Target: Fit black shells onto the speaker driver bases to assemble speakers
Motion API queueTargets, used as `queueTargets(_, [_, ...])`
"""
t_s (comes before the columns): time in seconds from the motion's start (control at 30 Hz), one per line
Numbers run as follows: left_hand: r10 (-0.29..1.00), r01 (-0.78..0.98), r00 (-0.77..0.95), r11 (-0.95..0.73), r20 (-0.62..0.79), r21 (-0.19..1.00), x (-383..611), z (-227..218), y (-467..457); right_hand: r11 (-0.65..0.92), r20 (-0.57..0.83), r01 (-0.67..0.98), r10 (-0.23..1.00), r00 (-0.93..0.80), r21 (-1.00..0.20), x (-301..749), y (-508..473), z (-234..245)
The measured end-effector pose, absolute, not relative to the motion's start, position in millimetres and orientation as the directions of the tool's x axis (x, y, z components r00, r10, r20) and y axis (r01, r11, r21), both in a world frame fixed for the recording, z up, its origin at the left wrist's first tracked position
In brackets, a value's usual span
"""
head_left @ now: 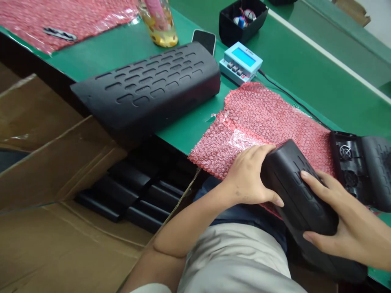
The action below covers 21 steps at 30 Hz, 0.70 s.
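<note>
Both hands grip a long black plastic housing [301, 195], held tilted over my lap at the table's front edge. My left hand [249, 175] wraps its upper end, thumb on the near side. My right hand [339, 215] clasps it farther down, with fingers across the slotted face. The housing's lower end runs toward the bottom right. Behind it lies a sheet of pink bubble wrap [271, 114]. Right of the wrap sits an opened black housing [351, 167] with small fans inside. Another black housing with oval slots [159, 81] rests at the left, overhanging the edge.
A blue tester with a screen [241, 61] has a black cable. Near it are a phone [204, 40], a bottle of yellow liquid [160, 24] and a black box with wired parts [242, 20]. Below left, a cardboard box [76, 244] holds several black pieces [128, 183].
</note>
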<state>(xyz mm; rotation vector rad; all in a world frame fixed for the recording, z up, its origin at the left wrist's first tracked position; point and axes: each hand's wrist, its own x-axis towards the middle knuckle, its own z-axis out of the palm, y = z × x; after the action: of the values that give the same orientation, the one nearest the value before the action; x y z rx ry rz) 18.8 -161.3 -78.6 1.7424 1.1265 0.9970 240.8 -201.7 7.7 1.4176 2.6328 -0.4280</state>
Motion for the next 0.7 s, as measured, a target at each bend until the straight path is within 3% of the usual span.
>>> queueTargets(0.1, [0.955, 0.292, 0.142, -0.293, 0.262, 0.910, 34.0, -95.9, -171.2, 0.608, -0.230, 0.792, 0.765, -0.602, -0.050, 247.6, -184.3, 9.7])
queueTargets(0.33, [0.894, 0.279, 0.069, -0.443, 0.442, 0.852, 40.9, -110.9, -191.3, 0.699, -0.215, 0.715, 0.695, -0.686, -0.021, 264.7, -183.4, 6.9])
queueTargets(0.53, [0.881, 0.228, 0.124, -0.473, 0.456, 0.851, 28.1, -110.3, -191.1, 0.554, -0.235, 0.832, 0.808, -0.540, -0.008, 274.9, -195.1, 2.0])
queueTargets(0.7, [0.885, 0.243, 0.165, -0.465, 0.436, 0.851, 24.6, -110.9, -187.1, 0.489, -0.200, 0.866, 0.864, -0.463, 0.104, 267.7, -197.7, -3.3])
